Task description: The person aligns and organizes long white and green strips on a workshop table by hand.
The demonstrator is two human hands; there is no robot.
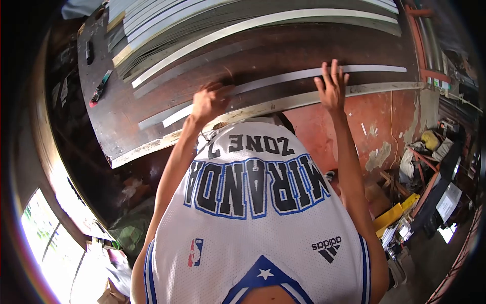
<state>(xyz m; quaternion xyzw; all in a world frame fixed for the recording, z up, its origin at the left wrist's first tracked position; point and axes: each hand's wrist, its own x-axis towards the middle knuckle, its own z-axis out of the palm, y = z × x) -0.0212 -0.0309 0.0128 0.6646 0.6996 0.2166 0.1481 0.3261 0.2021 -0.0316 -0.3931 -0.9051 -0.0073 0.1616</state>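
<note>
A long, narrow white strip (283,77) lies along the front of the dark brown table (119,114). My left hand (210,103) is closed over the strip's left part, its fingers curled and slightly blurred; whatever may be under the fingertips is hidden. Left of that hand, the strip's bright end (177,116) shows beside a greyish streak on the tabletop. Farther right, my right hand (332,87) rests with spread fingers across the same strip, holding nothing.
Behind the strip, a stack of long pale and dark strips (202,30) fills the table's back. A cutter knife (100,88) and a black pen-like object (89,52) lie at the left. Metal rolls on a red frame (428,45) stand right, above floor clutter with a yellow piece (397,212).
</note>
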